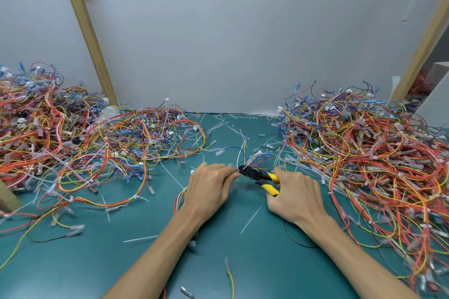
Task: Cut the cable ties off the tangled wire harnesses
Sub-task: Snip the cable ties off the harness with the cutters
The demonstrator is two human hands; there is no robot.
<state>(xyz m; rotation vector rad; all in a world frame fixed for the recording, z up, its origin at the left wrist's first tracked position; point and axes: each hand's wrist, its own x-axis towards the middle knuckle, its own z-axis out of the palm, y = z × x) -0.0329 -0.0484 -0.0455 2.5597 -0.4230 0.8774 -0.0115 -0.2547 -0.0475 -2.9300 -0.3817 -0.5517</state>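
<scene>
1. Head view: your left hand (pixel 209 189) pinches a small harness (pixel 245 160) at the fingertips, just left of the cutters (pixel 261 177).
2. Your right hand (pixel 296 196) is wrapped round the yellow-and-black handles, just right of the cutters' nose. The handles stand a little apart. I cannot tell whether the blades have closed.
3. The harness is the thing to mind. Its wires trail out under your left palm, toward you from the cutters, and fan up and away just beyond the nose, so its long axis runs near-to-far.
4. The cutters lie across that axis, with the nose pointing left at your left fingertips. The bite looks set right beside those fingers, so keep them back.
5. The tie itself is too small to make out.
6. Your left hand is nearer the harness, and your right reaches it only through the blades.
7. Uncut heaps sit well left (pixel 73 133) and well right (pixel 364 143) of the cutters. Snipped ties (pixel 251 219) litter the mat (pixel 267 262) on your side of them.
</scene>
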